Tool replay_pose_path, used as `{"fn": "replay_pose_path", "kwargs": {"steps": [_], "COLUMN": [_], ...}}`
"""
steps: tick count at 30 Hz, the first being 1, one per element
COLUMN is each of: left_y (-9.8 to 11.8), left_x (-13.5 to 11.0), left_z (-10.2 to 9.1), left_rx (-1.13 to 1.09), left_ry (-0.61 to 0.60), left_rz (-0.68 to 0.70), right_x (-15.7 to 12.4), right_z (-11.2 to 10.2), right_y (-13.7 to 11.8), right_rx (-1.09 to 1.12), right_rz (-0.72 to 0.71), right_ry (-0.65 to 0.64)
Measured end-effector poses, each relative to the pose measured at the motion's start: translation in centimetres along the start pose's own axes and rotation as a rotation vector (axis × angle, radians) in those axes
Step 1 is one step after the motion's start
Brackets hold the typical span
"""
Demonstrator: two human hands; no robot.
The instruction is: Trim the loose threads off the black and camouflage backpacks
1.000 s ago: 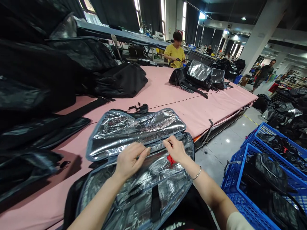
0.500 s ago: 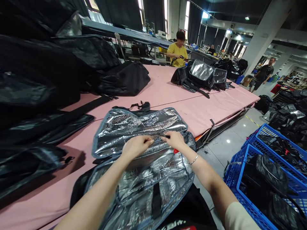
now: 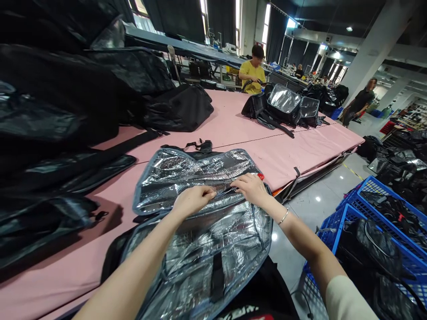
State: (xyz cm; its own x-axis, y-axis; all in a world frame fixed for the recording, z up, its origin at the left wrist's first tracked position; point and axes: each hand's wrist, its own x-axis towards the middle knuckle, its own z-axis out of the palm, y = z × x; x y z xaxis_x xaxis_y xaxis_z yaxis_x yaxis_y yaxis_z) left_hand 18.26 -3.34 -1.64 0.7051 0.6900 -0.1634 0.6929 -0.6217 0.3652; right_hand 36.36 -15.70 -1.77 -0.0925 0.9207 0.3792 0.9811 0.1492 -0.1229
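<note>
A silver foil-lined bag (image 3: 200, 249) lies opened on the pink table (image 3: 293, 151) right in front of me, its lid flap (image 3: 187, 175) spread away from me. My left hand (image 3: 192, 200) is closed, pinching the seam where the flap meets the body. My right hand (image 3: 250, 189) rests on the same seam a little to the right, fingers curled around a small red-handled tool (image 3: 260, 177) whose red end shows past my knuckles. A thin dark tip lies between the two hands.
Black bags (image 3: 66, 102) are piled high along the table's left side. A person in a yellow shirt (image 3: 253, 73) works at the far end beside more bags (image 3: 283, 104). Blue crates (image 3: 373, 231) with black bags stand on the floor at right.
Both hands have shifted slightly farther along the seam. The red tool, earlier under my right palm, now shows at the far side of that hand.
</note>
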Motion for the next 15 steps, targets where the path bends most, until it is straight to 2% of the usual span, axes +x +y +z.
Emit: {"fn": "replay_pose_path", "kwargs": {"steps": [8,15], "left_y": [0.0,-0.1], "left_x": [-0.1,-0.2], "left_z": [0.1,0.2], "left_rx": [-0.020,-0.025], "left_ry": [0.010,0.013], "left_rz": [0.000,0.007], "right_x": [0.9,1.5], "right_z": [0.3,0.3], "right_y": [0.7,1.6], "right_rx": [-0.125,-0.139], "right_rz": [-0.188,-0.284], "right_ry": [0.053,0.009]}}
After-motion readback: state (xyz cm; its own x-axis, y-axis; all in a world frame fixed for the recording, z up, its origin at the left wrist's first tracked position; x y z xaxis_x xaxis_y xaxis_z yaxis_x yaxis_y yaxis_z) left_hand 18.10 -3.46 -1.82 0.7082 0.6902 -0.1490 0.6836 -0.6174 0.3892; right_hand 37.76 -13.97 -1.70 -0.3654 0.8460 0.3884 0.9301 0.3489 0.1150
